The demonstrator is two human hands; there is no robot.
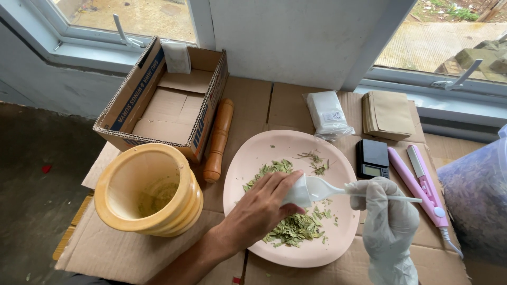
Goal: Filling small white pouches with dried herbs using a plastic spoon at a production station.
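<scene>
Currently left hand (264, 203) pinches a small white pouch (297, 192) above the pink plate (253, 153) mid-surface, gloved right hand (388, 211) gripping the white plastic spoon (330, 188); crushed dried leaves (293, 229) look light, brittle, best scooped.

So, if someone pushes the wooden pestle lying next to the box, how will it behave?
The pestle looks round and long, so it would probably roll sideways, likely toward the plate, since the box blocks the other side. It seems solid wood, so likely stiff and fairly heavy.
</scene>
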